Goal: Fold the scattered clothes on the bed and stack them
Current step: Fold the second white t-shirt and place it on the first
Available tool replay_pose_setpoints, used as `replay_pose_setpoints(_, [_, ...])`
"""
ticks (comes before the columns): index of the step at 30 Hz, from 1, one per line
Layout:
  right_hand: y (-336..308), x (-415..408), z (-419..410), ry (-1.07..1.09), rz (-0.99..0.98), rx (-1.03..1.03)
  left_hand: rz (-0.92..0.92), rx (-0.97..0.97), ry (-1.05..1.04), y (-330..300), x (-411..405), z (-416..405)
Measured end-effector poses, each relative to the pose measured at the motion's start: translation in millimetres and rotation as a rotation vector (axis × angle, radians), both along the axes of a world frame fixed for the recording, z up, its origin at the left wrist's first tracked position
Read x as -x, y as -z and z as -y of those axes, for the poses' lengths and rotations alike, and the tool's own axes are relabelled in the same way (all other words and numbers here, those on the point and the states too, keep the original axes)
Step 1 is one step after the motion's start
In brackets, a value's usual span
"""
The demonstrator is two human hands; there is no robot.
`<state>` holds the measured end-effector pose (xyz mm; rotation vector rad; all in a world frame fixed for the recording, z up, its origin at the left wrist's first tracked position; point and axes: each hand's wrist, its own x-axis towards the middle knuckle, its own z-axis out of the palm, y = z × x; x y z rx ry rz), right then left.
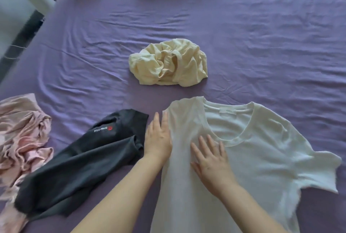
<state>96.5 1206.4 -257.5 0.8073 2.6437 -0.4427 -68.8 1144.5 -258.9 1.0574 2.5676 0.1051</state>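
Head view: nearest, the left hand (158,139) and right hand (211,159) lie flat with fingers spread, gripping nothing, on the folded-in left side of a white T-shirt (262,148) spread on the purple sheet (262,36). Just left lies a dark grey garment (78,167), beyond it a crumpled pink one (20,129). Farther up sits a bunched cream garment (168,62).
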Motion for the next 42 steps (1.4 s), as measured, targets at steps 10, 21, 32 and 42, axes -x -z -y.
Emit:
replay_pose_setpoints(10, [23.9, 45.2, -11.1, -0.058, 0.015, -0.019, 0.027, -0.074, 0.038, -0.6, 39.3, -25.4])
replay_pose_setpoints(21, [22.9, 53.8, -6.2, -0.006, 0.055, 0.005, 0.354, -0.275, 0.006, -18.4, 71.0, -5.9])
replay_pose_setpoints(32, [27.7, 70.9, 15.3, 0.08, 0.099, -0.067, -0.361, -0.043, 0.356, -11.0, 36.7, 4.5])
replay_pose_setpoints(42, [9.5, -59.3, 35.1, 0.161, 0.086, -0.063, -0.234, 0.07, 0.649, -1.1, -70.1, 82.0])
